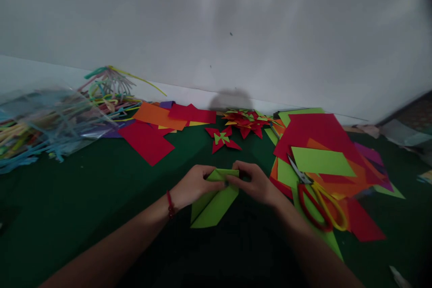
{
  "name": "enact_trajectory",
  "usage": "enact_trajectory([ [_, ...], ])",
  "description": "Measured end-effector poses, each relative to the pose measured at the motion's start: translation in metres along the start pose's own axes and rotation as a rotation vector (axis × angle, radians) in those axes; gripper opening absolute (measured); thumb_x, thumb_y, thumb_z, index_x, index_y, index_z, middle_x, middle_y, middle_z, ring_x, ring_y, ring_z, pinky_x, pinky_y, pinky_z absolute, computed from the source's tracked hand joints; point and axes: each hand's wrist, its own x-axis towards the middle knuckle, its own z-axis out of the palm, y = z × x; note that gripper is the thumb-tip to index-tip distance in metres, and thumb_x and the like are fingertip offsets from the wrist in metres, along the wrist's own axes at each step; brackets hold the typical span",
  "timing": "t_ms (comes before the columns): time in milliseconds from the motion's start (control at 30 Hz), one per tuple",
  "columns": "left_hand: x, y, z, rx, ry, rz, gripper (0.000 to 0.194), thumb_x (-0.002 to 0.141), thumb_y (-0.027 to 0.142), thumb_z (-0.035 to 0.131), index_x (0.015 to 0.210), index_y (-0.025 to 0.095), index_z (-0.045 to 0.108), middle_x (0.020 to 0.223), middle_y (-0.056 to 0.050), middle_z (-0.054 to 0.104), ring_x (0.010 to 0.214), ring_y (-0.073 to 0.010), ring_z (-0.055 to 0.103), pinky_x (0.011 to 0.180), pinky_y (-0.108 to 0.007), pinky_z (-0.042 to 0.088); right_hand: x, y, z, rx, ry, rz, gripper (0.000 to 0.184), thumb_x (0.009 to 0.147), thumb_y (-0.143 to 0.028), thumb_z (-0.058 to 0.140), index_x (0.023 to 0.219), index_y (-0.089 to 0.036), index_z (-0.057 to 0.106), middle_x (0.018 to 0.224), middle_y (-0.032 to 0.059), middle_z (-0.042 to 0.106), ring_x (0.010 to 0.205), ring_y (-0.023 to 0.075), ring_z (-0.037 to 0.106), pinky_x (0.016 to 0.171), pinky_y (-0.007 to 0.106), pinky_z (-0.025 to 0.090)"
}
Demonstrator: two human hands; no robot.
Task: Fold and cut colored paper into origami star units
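Note:
A folded sheet of lime-green paper (216, 209) is held up between my two hands, near the front of the table. My left hand (195, 185) pinches it along the upper left side, thumb on top, with a red bracelet at the wrist. On the upper right corner, my right hand (252, 182) grips the same sheet between thumb and fingers. The fingers behind the paper are partly hidden. Just beyond my hands lies a red paper star shape (229, 143) with a green piece at its centre.
Scissors (317, 198) with red and yellow handles lie on coloured paper sheets (313, 130) at right. Behind is a stack of red and green paper shapes (245, 121). Left are red sheets (148, 141) and a clear bag (64, 112) of pipe cleaners. A white wall (216, 31) closes the back.

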Motion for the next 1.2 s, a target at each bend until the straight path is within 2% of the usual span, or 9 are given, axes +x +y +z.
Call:
enact_trajectory([
  [133, 0.003, -0.003, -0.001, 0.065, -0.004, 0.051, 0.021, 0.068, 0.031, 0.062, 0.081, 0.014, 0.063, 0.07, 0.0, 0.061, 0.062, -0.013, 0.054, 0.055, -0.022, 0.037, 0.002, 0.004, 0.0, 0.006, -0.019, -0.012, 0.029, 0.08, -0.04, 0.051, 0.062, -0.018, 0.047, 0.058, -0.0048, 0.038, 0.055, 0.0093, 0.034, 0.05, 0.022, 0.027],
  [300, 0.003, -0.004, -0.001, 0.044, -0.037, 0.019, 0.023, 0.069, 0.035, 0.061, 0.079, 0.014, 0.061, 0.069, 0.0, 0.059, 0.061, -0.0124, 0.052, 0.056, -0.022, 0.037, 0.003, 0.006, 0.005, -0.018, 0.03, -0.028, 0.033, 0.084, -0.039, 0.046, 0.058, -0.018, 0.041, 0.057, -0.0053, 0.031, 0.053, 0.0085, 0.03, 0.048, 0.022, 0.024],
  [467, 0.002, -0.003, 0.002, 0.075, 0.007, 0.03, 0.029, 0.071, 0.042, 0.058, 0.066, 0.013, 0.056, 0.056, 0.005, 0.046, 0.05, -0.0081, 0.04, 0.047, -0.02, 0.028, 0.001, 0.002, 0.007, -0.02, 0.022, -0.029, 0.035, 0.084, -0.04, 0.046, 0.057, -0.018, 0.039, 0.057, -0.0052, 0.03, 0.054, 0.0081, 0.03, 0.048, 0.021, 0.024],
  [633, 0.002, -0.002, 0.003, 0.005, -0.032, 0.055, 0.029, 0.074, 0.043, 0.056, 0.075, 0.014, 0.058, 0.064, 0.002, 0.052, 0.057, -0.0102, 0.045, 0.052, -0.021, 0.033, 0.0, -0.003, 0.004, -0.095, 0.053, -0.054, 0.036, 0.084, -0.039, 0.045, 0.056, -0.018, 0.037, 0.056, -0.0052, 0.03, 0.053, 0.0081, 0.029, 0.048, 0.022, 0.024],
  [800, 0.001, 0.001, 0.003, -0.016, -0.031, 0.022, 0.036, 0.079, 0.047, 0.046, 0.069, 0.014, 0.056, 0.06, 0.002, 0.051, 0.053, -0.0095, 0.043, 0.05, -0.021, 0.031, 0.0, -0.004, -0.001, -0.071, 0.038, -0.033, 0.037, 0.084, -0.04, 0.046, 0.056, -0.018, 0.036, 0.056, -0.0055, 0.027, 0.052, 0.0079, 0.028, 0.047, 0.022, 0.022],
  [933, -0.001, 0.003, 0.003, -0.053, -0.007, 0.013, 0.035, 0.08, 0.046, 0.045, 0.069, 0.014, 0.056, 0.058, 0.003, 0.049, 0.051, -0.009, 0.042, 0.048, -0.02, 0.03, 0.001, -0.004, 0.0, -0.032, 0.019, -0.008, 0.036, 0.083, -0.042, 0.046, 0.057, -0.018, 0.037, 0.056, -0.0058, 0.027, 0.052, 0.0078, 0.028, 0.046, 0.022, 0.021],
  [1067, -0.001, 0.004, 0.002, -0.008, 0.016, 0.047, 0.036, 0.08, 0.046, 0.045, 0.068, 0.014, 0.056, 0.057, 0.003, 0.049, 0.052, -0.0097, 0.042, 0.049, -0.021, 0.03, 0.002, -0.004, 0.003, 0.017, 0.025, 0.002, 0.033, 0.085, -0.042, 0.042, 0.062, -0.018, 0.04, 0.058, -0.0054, 0.031, 0.054, 0.0079, 0.03, 0.048, 0.022, 0.023],
  [1200, 0.001, 0.002, 0.002, 0.043, 0.011, 0.085, 0.038, 0.08, 0.048, 0.043, 0.067, 0.014, 0.054, 0.058, 0.003, 0.046, 0.053, -0.0097, 0.041, 0.049, -0.021, 0.03, 0.001, -0.005, 0.002, -0.03, 0.019, -0.028, 0.036, 0.085, -0.041, 0.042, 0.058, -0.018, 0.035, 0.057, -0.0056, 0.028, 0.053, 0.008, 0.028, 0.048, 0.022, 0.023],
])
